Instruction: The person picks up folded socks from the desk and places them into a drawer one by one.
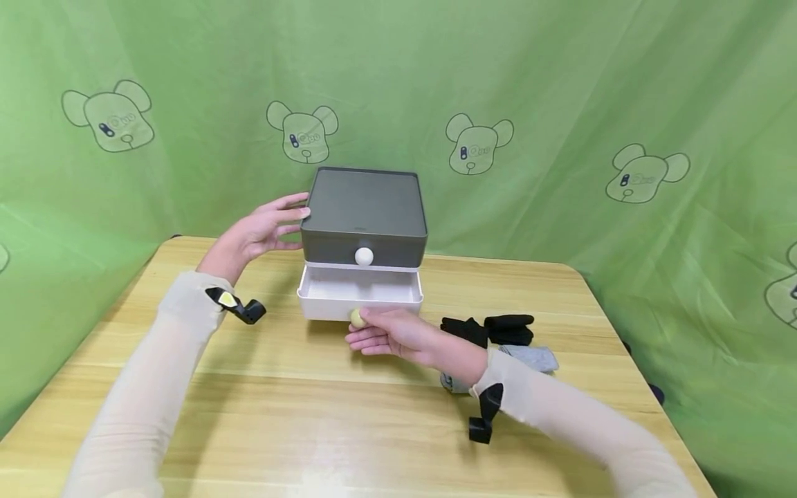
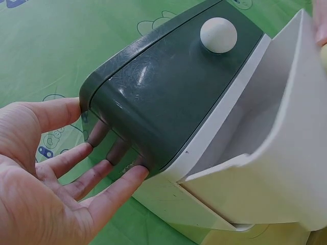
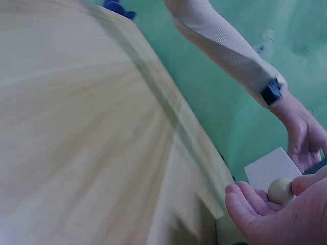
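A two-tier drawer box (image 1: 367,200) stands toward the back of the table, its upper part dark grey with a white knob (image 1: 364,256). Beneath it, the white lower drawer (image 1: 336,308) is pulled out and its inside looks bare. My left hand (image 1: 264,228) steadies the box's left side, with spread, fairly straight fingertips (image 2: 134,176) touching the dark wall in the left wrist view. At the drawer front, my right hand (image 1: 398,337) pinches the cream knob (image 3: 280,191) between thumb and fingers.
Folded black socks (image 1: 509,329) and grey socks (image 1: 534,357) lie on the table (image 1: 280,422) to the right, partly behind my right forearm. A green curtain (image 1: 398,83) with printed bear heads hangs close behind the box.
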Available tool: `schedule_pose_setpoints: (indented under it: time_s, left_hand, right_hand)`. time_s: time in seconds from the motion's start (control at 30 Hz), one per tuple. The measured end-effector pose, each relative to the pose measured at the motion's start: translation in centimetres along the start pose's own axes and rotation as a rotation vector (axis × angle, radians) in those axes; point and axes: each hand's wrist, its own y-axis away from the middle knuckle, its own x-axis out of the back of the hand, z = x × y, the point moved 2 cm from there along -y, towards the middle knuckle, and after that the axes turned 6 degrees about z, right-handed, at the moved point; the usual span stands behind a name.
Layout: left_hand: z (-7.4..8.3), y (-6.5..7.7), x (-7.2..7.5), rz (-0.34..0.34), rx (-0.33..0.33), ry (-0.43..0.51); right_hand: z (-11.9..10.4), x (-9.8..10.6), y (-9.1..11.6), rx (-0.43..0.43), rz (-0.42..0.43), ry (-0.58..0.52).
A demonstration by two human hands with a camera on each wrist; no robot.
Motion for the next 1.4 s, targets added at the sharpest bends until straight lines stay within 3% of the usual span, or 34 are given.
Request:
schedule_pose_setpoints:
  time_s: [0.7,1.17,1.4]
  left_hand:
    - [0.1,0.0,0.1,0.017,0.013,0.008]
    - [0.1,0.2,0.1,-0.003,0.013,0.010]
    - [0.1,0.1,0.0,-0.003,0.019,0.013]
  right_hand:
    - [2.7,-2.8,5.2,0.021,0.026,0.049]
    - [3.7,-3.2,5.9,0.006,0.029,0.045]
    - [3.3,-3.2,6.3,-0.030,-0.009,0.142]
